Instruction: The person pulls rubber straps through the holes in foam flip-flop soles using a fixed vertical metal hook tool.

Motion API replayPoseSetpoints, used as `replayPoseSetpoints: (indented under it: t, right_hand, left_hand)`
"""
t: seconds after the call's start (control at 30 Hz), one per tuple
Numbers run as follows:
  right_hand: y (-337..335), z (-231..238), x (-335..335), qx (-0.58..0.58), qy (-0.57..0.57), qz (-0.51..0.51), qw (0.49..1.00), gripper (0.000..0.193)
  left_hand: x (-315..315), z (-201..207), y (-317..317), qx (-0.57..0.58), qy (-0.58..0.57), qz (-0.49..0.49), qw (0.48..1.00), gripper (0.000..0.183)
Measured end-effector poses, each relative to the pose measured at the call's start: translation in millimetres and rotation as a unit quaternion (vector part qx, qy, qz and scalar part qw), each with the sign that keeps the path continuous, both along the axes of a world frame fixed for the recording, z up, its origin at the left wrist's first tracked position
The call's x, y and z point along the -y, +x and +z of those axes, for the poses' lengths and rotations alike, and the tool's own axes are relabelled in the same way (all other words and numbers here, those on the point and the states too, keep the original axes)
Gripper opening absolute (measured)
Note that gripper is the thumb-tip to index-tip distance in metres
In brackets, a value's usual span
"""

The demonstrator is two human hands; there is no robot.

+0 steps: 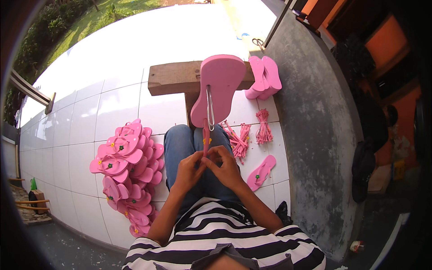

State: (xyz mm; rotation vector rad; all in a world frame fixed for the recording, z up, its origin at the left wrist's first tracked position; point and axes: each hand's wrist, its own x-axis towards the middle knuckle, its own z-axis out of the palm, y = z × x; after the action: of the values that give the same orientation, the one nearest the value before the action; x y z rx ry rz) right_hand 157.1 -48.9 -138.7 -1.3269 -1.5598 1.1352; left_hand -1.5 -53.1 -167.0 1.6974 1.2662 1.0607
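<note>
My left hand (189, 168) and right hand (226, 167) pinch closed on the thin pink rubber strap (206, 137) below the pink foam sandal sole (215, 87), upright on the wooden bench (175, 77). I judge the strap soft and stretchy, the sole light; grip near the strap's end.

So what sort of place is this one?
Probably a home sandal-making spot on an outdoor tiled floor. A pile of pink sandals lies by the person, strap bundles to the other side, and both hands work a strap into a sole on a wooden block.
</note>
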Motion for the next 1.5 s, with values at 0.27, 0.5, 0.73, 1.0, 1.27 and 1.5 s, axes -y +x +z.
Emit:
replayPoseSetpoints:
  t: [0.27,0.5,0.73,1.0,1.27,1.5]
  right_hand:
    - [5,-11,12,-0.155,-0.104,-0.038,0.982,0.019]
    - [60,11,13,-0.195,-0.151,-0.036,0.969,0.022]
    - [85,36,10,0.016,-0.068,-0.070,0.995,0.021]
    - [26,92,-6,-0.105,0.162,0.018,0.981,0.025]
    - [22,89,-29,-0.170,0.196,0.129,0.957,0.020]
    - [2,103,-41,-0.367,0.144,-0.005,0.919,0.014]
  left_hand:
    - [15,16,-2,0.215,-0.247,-0.081,0.941,0.018]
    - [13,-5,-36,0.275,-0.173,0.093,0.941,0.021]
    - [-8,39,-60,0.316,0.042,0.173,0.932,0.012]
    - [-38,73,-4,0.311,0.096,-0.146,0.934,0.008]
    - [-39,83,1,0.448,-0.121,-0.169,0.870,0.013]
    - [-77,118,-7,0.344,0.121,-0.037,0.931,0.023]
